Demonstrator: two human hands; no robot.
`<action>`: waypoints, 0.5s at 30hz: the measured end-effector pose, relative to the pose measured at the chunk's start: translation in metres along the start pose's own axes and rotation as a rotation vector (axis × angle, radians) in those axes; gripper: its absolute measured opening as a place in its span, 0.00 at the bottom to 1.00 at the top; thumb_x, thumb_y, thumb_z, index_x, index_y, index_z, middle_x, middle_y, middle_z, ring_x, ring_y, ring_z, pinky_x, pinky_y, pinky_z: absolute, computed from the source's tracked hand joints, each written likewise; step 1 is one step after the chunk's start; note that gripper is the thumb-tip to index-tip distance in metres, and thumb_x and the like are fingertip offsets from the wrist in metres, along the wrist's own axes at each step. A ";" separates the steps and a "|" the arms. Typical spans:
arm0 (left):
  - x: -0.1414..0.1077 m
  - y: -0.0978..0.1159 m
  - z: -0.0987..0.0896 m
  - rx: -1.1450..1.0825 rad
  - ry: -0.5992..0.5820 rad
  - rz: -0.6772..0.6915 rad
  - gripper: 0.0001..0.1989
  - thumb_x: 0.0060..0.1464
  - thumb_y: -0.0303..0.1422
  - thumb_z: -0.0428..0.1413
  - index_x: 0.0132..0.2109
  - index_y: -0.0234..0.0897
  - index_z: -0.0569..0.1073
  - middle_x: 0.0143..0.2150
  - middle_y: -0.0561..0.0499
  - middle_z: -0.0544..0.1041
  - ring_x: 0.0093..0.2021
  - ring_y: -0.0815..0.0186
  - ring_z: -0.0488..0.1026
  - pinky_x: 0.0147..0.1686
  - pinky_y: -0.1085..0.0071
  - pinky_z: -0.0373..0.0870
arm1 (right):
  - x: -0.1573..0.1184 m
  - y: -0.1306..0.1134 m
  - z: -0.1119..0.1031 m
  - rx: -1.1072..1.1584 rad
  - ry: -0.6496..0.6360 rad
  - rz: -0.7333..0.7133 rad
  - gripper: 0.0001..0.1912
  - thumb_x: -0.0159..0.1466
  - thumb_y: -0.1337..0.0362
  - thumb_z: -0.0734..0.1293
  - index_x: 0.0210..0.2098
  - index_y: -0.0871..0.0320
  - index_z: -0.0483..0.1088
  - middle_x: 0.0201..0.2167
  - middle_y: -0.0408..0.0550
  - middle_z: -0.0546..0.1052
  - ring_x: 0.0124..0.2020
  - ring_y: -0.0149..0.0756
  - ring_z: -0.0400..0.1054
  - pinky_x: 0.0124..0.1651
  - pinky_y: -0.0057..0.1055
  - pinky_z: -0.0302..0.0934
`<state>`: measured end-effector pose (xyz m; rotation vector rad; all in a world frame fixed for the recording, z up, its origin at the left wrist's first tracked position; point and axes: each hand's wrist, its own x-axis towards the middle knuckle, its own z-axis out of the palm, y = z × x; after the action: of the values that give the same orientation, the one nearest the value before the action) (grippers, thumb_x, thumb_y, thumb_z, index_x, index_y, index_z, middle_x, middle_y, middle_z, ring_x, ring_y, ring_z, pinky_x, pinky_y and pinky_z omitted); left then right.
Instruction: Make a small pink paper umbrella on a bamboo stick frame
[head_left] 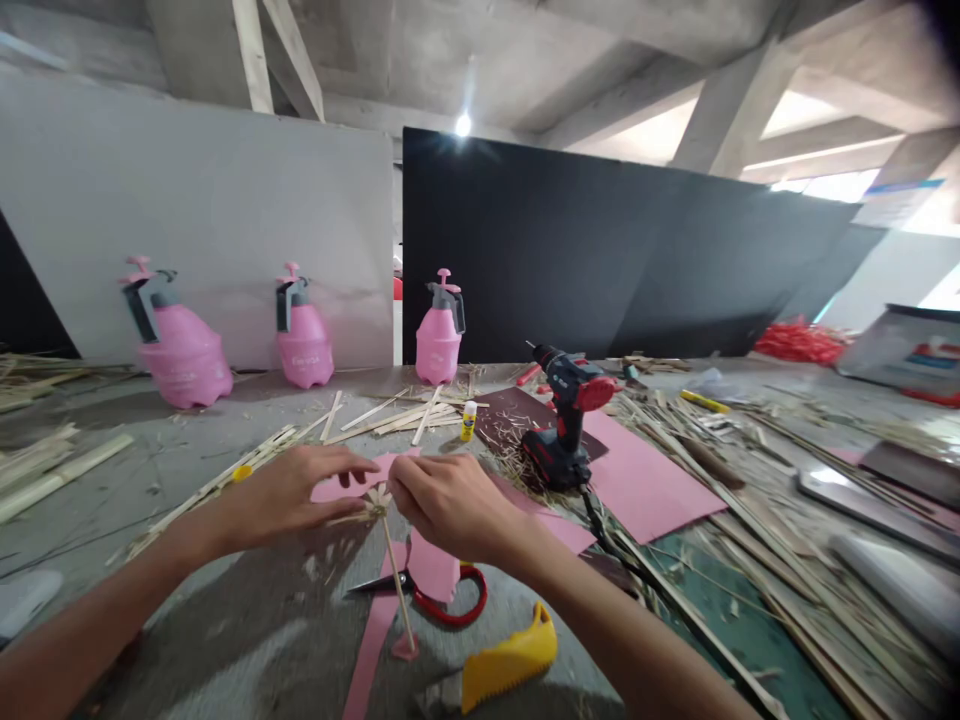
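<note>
Between my hands is a small flower-like piece of thin bamboo strips [379,498], with a slender stick [397,575] running down to a small pink paper piece [405,648]. My right hand [454,505] has its fingers curled and pinched at the flower's right edge; the fingertips are partly hidden. On the other side, my left hand [289,495] has thumb and fingers apart, the thumb close to the flower's centre. Below lie red-handled scissors [450,600], partly on pink paper strips [371,650]. A yellow-handled saw or scraper tool [510,660] lies nearer me.
A black-and-red cordless drill [566,420] stands on dark and pink sheets [645,475] at right. A glue stick [469,421] stands behind my hands. Three pink spray bottles [304,345] line the back. Bamboo strips [405,415] and shavings litter the table. A green mat [720,600] lies right.
</note>
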<state>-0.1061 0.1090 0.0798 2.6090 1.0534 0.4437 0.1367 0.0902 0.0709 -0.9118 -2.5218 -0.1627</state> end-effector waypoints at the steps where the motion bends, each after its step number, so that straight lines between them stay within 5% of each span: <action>1: 0.000 0.003 -0.002 -0.043 0.001 -0.023 0.23 0.63 0.47 0.56 0.61 0.44 0.72 0.52 0.49 0.80 0.48 0.60 0.77 0.48 0.67 0.69 | 0.000 0.002 0.000 0.008 0.008 0.005 0.12 0.74 0.66 0.55 0.36 0.58 0.65 0.28 0.44 0.75 0.24 0.30 0.59 0.27 0.34 0.42; 3: 0.001 0.011 -0.004 -0.142 -0.019 -0.064 0.22 0.66 0.47 0.53 0.62 0.47 0.71 0.55 0.50 0.79 0.50 0.60 0.76 0.50 0.66 0.69 | -0.001 0.005 0.000 0.022 0.026 0.017 0.11 0.74 0.65 0.55 0.36 0.58 0.65 0.27 0.43 0.75 0.23 0.30 0.58 0.27 0.34 0.42; 7: 0.006 0.029 -0.005 -0.285 -0.033 -0.138 0.20 0.70 0.46 0.45 0.49 0.42 0.78 0.45 0.51 0.81 0.46 0.61 0.76 0.46 0.67 0.69 | -0.002 0.010 0.001 0.039 0.055 0.031 0.10 0.74 0.64 0.56 0.38 0.57 0.66 0.28 0.43 0.75 0.23 0.30 0.60 0.27 0.33 0.42; 12: 0.009 0.034 0.004 -0.400 0.066 -0.138 0.18 0.69 0.45 0.48 0.56 0.43 0.75 0.50 0.50 0.80 0.51 0.61 0.75 0.51 0.68 0.68 | -0.001 0.009 0.005 0.066 0.114 0.031 0.14 0.76 0.61 0.54 0.38 0.57 0.66 0.28 0.44 0.75 0.24 0.30 0.62 0.27 0.33 0.43; 15: 0.009 0.035 0.007 -0.446 0.060 -0.148 0.18 0.68 0.44 0.49 0.51 0.41 0.78 0.45 0.50 0.82 0.45 0.62 0.77 0.44 0.69 0.70 | -0.001 0.007 0.004 0.071 0.112 0.037 0.15 0.76 0.61 0.53 0.37 0.57 0.66 0.26 0.44 0.75 0.23 0.30 0.62 0.27 0.33 0.42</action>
<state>-0.0760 0.0901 0.0884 2.1247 1.0199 0.6419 0.1397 0.0961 0.0669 -0.8957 -2.3903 -0.1091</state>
